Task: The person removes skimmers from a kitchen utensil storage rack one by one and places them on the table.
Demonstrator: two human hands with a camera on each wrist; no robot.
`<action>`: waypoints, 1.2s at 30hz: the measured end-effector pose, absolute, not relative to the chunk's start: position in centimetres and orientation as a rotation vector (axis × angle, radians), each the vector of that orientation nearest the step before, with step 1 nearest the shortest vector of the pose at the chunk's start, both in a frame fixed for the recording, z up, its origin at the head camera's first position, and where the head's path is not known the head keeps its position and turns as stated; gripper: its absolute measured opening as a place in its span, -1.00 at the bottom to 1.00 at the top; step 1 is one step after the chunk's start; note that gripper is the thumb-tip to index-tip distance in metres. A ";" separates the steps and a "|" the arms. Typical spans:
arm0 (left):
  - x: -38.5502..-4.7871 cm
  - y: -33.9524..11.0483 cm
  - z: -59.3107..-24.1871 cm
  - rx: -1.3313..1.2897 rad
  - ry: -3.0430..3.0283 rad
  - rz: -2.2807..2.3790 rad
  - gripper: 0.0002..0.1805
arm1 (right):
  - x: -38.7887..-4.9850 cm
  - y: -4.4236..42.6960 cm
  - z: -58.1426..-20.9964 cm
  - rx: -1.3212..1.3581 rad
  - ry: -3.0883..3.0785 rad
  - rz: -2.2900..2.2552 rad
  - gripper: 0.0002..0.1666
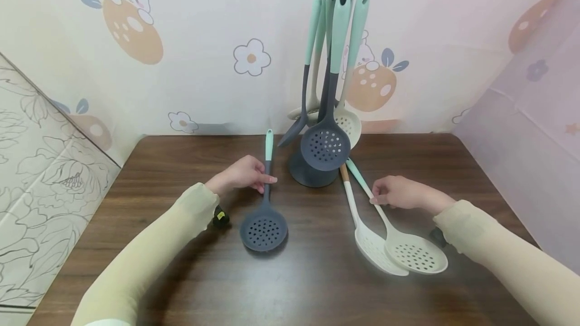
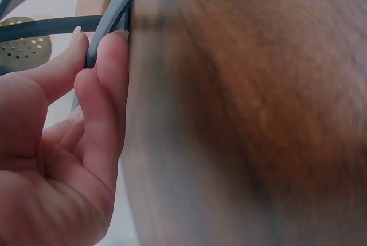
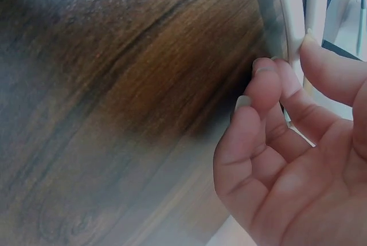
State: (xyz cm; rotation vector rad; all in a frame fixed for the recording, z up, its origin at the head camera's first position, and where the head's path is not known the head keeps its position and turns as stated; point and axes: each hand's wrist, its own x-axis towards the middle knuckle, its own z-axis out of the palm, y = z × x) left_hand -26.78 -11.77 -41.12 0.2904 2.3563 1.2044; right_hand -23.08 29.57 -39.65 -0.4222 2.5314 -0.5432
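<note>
My left hand (image 1: pixel 244 174) pinches the shaft of a dark grey skimmer (image 1: pixel 265 228) between thumb and fingers. Its mint handle points toward the wall and its round perforated head lies nearest me. The left wrist view shows the grey shaft (image 2: pixel 117 11) between the fingertips. On the right side of the table, my right hand (image 1: pixel 403 192) pinches the shaft of a cream skimmer (image 1: pixel 414 253) with a mint handle. That cream shaft (image 3: pixel 293 16) also shows between thumb and forefinger in the right wrist view. The cream head partly overlaps a white perforated utensil (image 1: pixel 372 245) with a wood-coloured handle.
A dark utensil stand (image 1: pixel 312 171) is at the back middle of the brown table (image 1: pixel 317 286). Several mint-handled utensils hang from its hooks, including a grey skimmer (image 1: pixel 325 147) in front. A patterned wall (image 1: pixel 204 84) rises behind the table.
</note>
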 end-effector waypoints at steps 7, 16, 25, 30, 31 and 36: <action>-26.8 -11.2 -42.1 0.298 2.245 1.184 -0.68 | -23.1 29.6 -39.8 -0.421 2.529 -0.565 -0.84; -25.7 -10.5 -42.5 0.339 2.179 1.160 -0.69 | -23.1 29.6 -39.9 -0.449 2.519 -0.585 -0.84; -25.0 -9.5 -42.2 0.381 2.178 1.074 -0.65 | -23.3 30.0 -39.9 -0.463 2.517 -0.581 -0.84; -24.9 -9.7 -42.2 0.400 2.197 1.037 -0.62 | -23.5 30.1 -40.0 -0.450 2.515 -0.586 -0.86; -24.9 -9.7 -42.2 0.411 2.201 1.026 -0.61 | -23.5 30.1 -40.1 -0.447 2.515 -0.586 -0.86; -25.0 -10.0 -42.2 0.436 2.202 0.991 -0.57 | -23.5 30.0 -39.8 -0.463 2.521 -0.562 -0.84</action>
